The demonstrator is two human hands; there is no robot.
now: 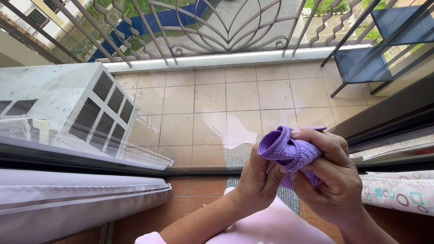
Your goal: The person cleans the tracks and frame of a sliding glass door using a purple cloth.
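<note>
View from my head, lower right of frame: my 2 hands, left hand point(257, 183) and right hand point(332, 178), are clamped together on a bunched purple cloth point(289, 149) before the glass door point(203, 113). Step in hand, as I judge: folding the cloth; next calls for a flat pad.

— What colour is the cloth point(289, 151)?
— Purple, ribbed knit. The floor tiles point(239, 97) are beige.
— And the curtain point(398, 192)?
— White, with coloured rings. The chair point(361, 63) is blue.

Bright daylight, sharp picture.
Sun pours in past the railing point(212, 27); my tiled floor point(226, 113) glares wetly, the glass reflects faintly, and edges bow.
</note>
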